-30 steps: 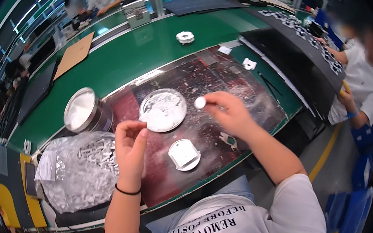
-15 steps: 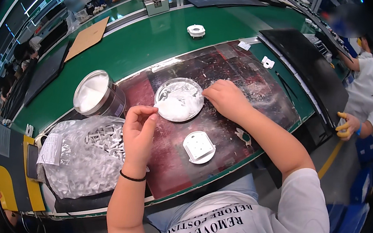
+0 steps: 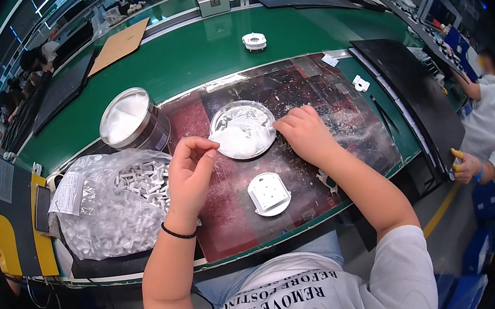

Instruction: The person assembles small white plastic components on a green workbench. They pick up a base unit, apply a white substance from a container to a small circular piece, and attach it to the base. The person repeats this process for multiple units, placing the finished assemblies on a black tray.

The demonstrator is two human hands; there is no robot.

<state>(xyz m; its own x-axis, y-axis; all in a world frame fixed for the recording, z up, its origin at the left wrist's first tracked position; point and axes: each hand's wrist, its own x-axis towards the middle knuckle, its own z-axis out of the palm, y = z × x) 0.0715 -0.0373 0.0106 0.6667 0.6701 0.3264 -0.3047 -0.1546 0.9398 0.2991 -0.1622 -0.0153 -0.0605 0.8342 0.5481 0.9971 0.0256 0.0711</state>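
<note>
A round, shallow metal dish (image 3: 267, 146) rests on the dark, stained work mat, holding a smeared white paste (image 3: 240, 141). My left hand (image 3: 191, 163) is at its left rim, fingers curled and thumb close to the forefinger. At the opposite rim, my right hand (image 3: 303, 133) has its fingertips pressed together. Whatever is pinched in either hand, if anything, is too small or hidden to make out. Nearer to me lies a white plastic part (image 3: 269, 194), rounded at one end, with small holes.
Left of the dish stands an open metal can (image 3: 156, 133) of white paste. A clear bag of small white parts (image 3: 102, 217) lies nearer. A white round part (image 3: 254, 41) sits on the green table (image 3: 210, 51). A black board (image 3: 413, 96) lies right; a co-worker's hand (image 3: 466, 166) is beyond.
The whole view has shifted slightly. Both hands stay by the dish's rim, with the left thumb and fingers slightly repositioned. The dish and the white part appear to stay put on the mat.
</note>
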